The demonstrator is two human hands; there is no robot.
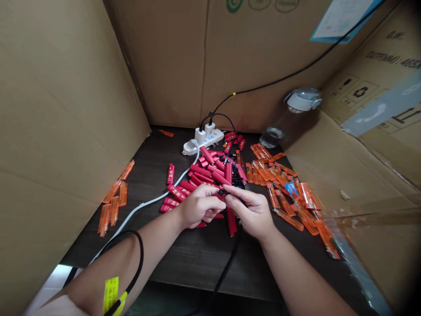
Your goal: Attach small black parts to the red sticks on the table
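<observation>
A dark tabletop with a wood-like grain stands boxed in by cardboard walls at the back and on both sides. Near the back wall lies a white power strip, with two white chargers plugged in; a black cable climbs from them to the upper right of the strip, and a white cable runs from its left end toward the near left.

Directly in front of the strip lies a loose heap of red cases, some marked with gold characters. Nearer the viewer than the strip, over the near part of that heap, the left hand and the right hand meet at the fingertips. Both are nearly closed, pinching a small black part between them; its exact shape is too small to tell. The left fingers curl inward, while the right index finger and thumb stretch out straighter.

To the right of the strip stands a clear bottle with a pale lid. In front of the bottle, right of the strip, spread many orange lighters, a blue piece among them. A smaller group of orange pieces lies left of the strip, beside the left wall
</observation>
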